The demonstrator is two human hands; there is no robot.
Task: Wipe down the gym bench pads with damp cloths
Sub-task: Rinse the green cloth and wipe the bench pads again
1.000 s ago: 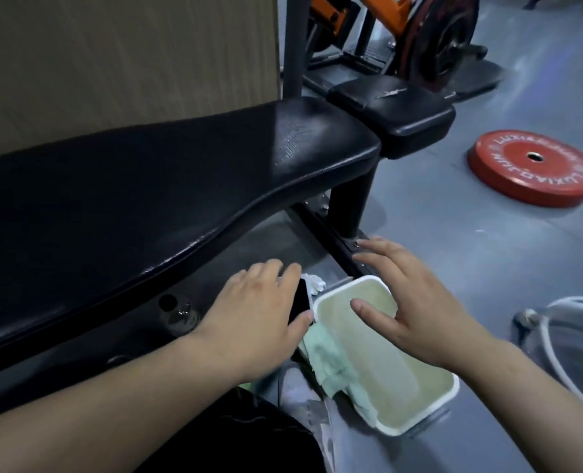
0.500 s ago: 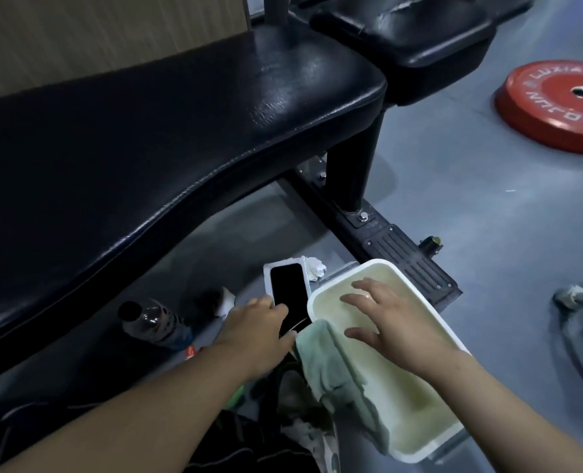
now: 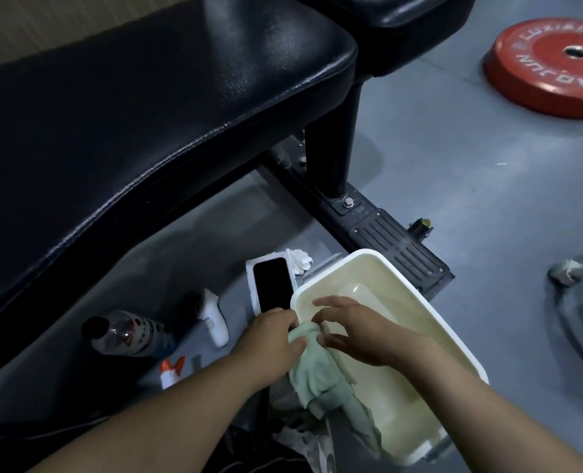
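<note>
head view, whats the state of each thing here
basin, upright, pale liquid inside
cloth, crumpled, draped over basin rim
phone, face up, screen dark
bottle, lying on its side
weight plate, flat on floor
left hand, grips cloth
right hand, fingers relaxed, touching cloth

Head view, steeply down, close over floor beside bench pad [image 3: 146, 107]
</note>
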